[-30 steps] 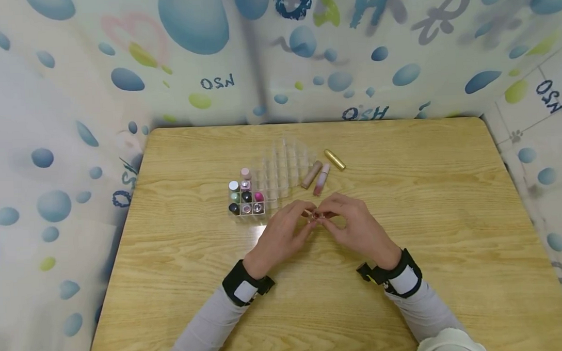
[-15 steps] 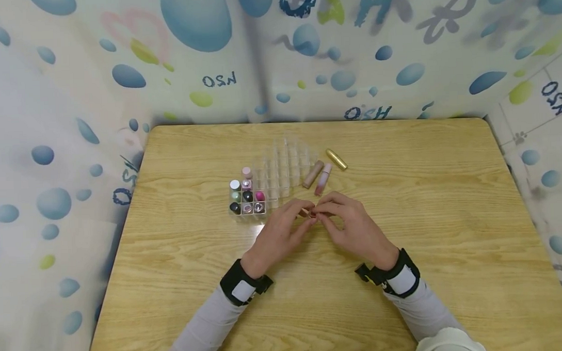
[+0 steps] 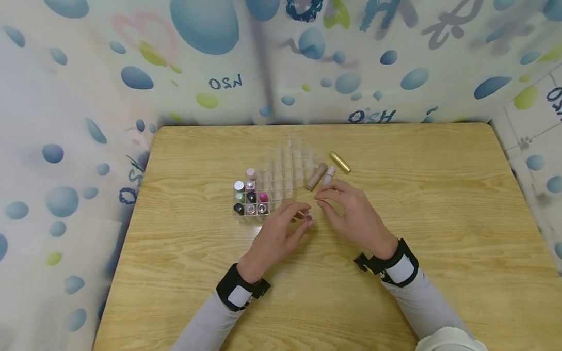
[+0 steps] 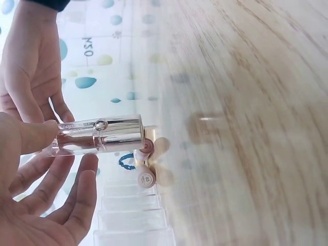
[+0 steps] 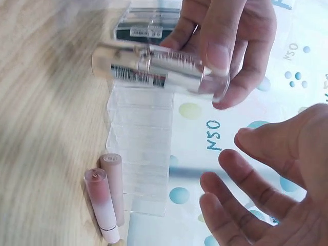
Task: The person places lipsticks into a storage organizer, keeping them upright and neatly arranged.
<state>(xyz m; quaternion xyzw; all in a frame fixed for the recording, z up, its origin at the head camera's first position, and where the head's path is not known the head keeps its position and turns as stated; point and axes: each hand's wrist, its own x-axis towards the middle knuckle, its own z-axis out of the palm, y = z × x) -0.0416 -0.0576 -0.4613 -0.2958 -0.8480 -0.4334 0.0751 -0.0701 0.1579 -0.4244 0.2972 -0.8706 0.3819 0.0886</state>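
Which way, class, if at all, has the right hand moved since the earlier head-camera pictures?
Yes: judged against the table, the right hand has moved toward the table's far edge.

Moved right hand (image 3: 357,218) off clear-and-silver tube (image 4: 120,136) and away from left hand (image 3: 275,236), slightly higher near centre of head frame. Made narrow gap there. Hid lower end of pink-and-white tube (image 3: 328,175), right of centre, behind right hand. Shifted table (image 3: 192,153) slightly rightward in frame.

Organizer (image 3: 287,170) on table (image 3: 449,200), bottles (image 3: 251,196) inside left; tubes (image 3: 316,177) right, held container (image 4: 100,137) nearer.
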